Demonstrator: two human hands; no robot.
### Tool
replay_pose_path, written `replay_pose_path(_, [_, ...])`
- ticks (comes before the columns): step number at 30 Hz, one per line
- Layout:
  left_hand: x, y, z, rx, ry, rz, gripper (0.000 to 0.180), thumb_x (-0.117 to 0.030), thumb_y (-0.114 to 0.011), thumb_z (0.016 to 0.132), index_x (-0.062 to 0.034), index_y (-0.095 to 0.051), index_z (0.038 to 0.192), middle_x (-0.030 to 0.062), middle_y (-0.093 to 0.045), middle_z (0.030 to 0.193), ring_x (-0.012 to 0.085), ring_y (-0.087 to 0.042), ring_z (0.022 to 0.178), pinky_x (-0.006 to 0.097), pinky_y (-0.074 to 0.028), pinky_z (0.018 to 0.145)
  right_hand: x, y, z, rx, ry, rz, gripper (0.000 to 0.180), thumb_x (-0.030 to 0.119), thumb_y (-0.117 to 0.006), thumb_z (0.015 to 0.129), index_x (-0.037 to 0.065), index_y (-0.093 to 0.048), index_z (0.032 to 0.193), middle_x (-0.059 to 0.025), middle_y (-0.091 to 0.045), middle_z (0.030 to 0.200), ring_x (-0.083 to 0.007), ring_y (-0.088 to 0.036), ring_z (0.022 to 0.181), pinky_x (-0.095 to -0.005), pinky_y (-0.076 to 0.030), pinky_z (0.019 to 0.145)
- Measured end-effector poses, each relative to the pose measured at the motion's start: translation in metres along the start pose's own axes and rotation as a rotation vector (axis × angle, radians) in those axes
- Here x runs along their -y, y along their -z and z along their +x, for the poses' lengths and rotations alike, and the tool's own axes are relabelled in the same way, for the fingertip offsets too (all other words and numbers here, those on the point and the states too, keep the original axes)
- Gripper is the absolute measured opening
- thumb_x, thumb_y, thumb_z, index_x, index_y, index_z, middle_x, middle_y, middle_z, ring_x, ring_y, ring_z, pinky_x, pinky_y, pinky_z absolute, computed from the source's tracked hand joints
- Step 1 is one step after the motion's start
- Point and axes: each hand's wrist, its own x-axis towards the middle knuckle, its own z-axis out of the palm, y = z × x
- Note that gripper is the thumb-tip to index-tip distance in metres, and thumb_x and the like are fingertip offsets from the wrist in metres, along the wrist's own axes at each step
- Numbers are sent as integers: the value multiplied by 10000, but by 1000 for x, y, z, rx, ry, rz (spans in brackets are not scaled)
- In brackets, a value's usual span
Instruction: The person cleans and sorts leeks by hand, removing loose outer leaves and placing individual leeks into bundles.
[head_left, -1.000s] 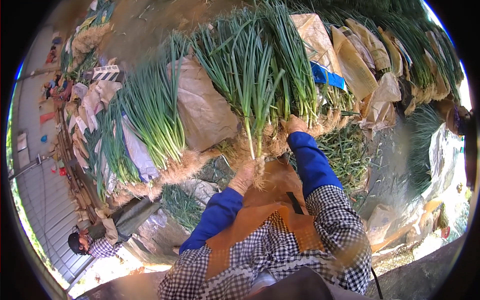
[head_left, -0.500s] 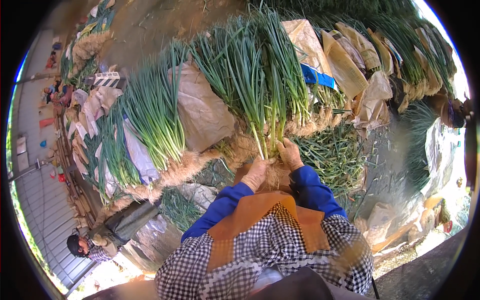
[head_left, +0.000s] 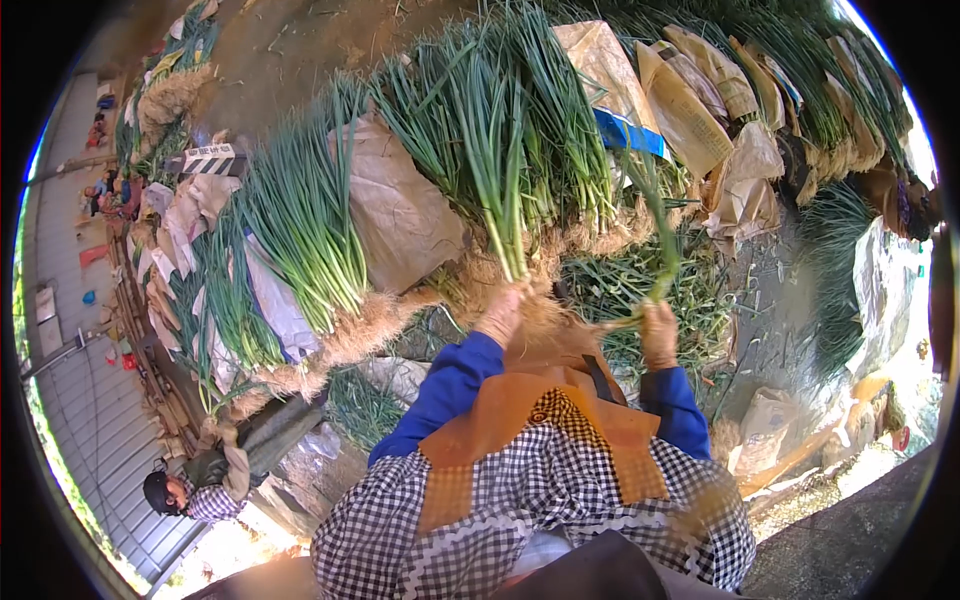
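Big heaps of green onions (head_left: pixel 500 150) lay in rows on the ground, with their green tops pointing away and their hairy roots (head_left: pixel 360 335) toward the person. That way the root ends were easy to reach. Brown paper sheets (head_left: pixel 400 215) sat between the heaps, likely to keep one heap apart from the next. More folded brown paper (head_left: pixel 690 100) was stacked farther off on the right, beside a blue strip (head_left: pixel 628 132).

The person wore a checked shirt with blue sleeves (head_left: pixel 445 385) and an orange apron (head_left: pixel 520 400) (good for messy work).

The left hand (head_left: pixel 500 315) was at the bottom of a bunch of onions (head_left: pixel 505 235), down where the roots start. Its fingers were curled around the stalks, holding the bunch upright. The right hand (head_left: pixel 658 335) was lifted a little to the side. Its fingers pinched a few thin green stalks (head_left: pixel 655 230), which stuck up and bent over loose green scraps (head_left: pixel 630 285) on the ground.

Another person (head_left: pixel 185 492) crouched far off at the lower left.
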Motion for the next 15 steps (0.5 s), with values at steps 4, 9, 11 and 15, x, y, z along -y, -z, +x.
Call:
replay_pose_path(4, [-29, 30, -13, 128, 80, -96, 203, -158, -537, 858, -47, -526, 1027, 66, -558, 854, 183, -576, 814, 321, -535, 652, -89, 143, 35, 12, -25, -614, 279, 296, -513, 852, 28, -586, 877, -77, -596, 729, -208, -557, 634, -343, -427, 593])
replay_pose_path(9, [-74, 9, -76, 520, -33, -357, 287, -184, -549, 862, -100, -477, 1127, -18, -415, 696, 94, -433, 647, 224, -430, 580, -58, 82, 87, 72, -184, -1197, 490, 485, -497, 778, 49, -606, 973, -199, -607, 946, -351, -569, 907, -427, -436, 785])
replay_pose_path(11, [-79, 1, -91, 487, -176, -355, 338, -187, -552, 858, -119, -457, 1175, -10, -416, 701, 98, -413, 623, 228, -420, 576, -35, 16, 131, 52, 174, -908, 385, 406, -444, 832, 57, -599, 881, -180, -603, 905, -353, -556, 880, -445, -420, 750])
replay_pose_path(15, [-51, 26, -56, 339, -155, -316, 344, -173, -556, 850, -88, -460, 1169, -6, -408, 688, 116, -435, 629, 254, -437, 593, 3, -94, 204, 46, 223, -1026, 357, 409, -544, 785, 85, -624, 911, -158, -616, 950, -337, -570, 918, -411, -447, 773])
